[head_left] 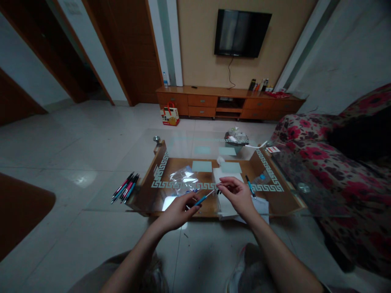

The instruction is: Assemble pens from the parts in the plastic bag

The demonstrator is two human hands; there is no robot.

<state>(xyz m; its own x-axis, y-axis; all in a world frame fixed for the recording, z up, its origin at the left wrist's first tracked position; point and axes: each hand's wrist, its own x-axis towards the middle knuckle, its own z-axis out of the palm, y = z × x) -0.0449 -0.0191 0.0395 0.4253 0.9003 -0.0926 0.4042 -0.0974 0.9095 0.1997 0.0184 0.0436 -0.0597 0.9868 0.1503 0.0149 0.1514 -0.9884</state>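
Observation:
My left hand [181,208] is closed around a blue pen barrel [200,200]. A thin pale refill [209,193] sticks out of the barrel's upper right end, towards my right hand [237,194]. The right thumb and forefinger are pinched together just beyond the refill's end. Small dark pieces [218,191] show right under those fingertips; whether they are held or lie on the white paper [225,206] below, I cannot tell. A crumpled clear plastic bag [184,180] lies behind my left hand. To the right of my right hand lies a blue and black pen [250,187].
The glass table [102,199] carries a pile of blue, red and black pens [124,188] at its left. A dark container with crumpled bits [236,136] sits at the far side. A flowered sofa [324,162] stands close on the right, a TV cabinet [201,100] beyond.

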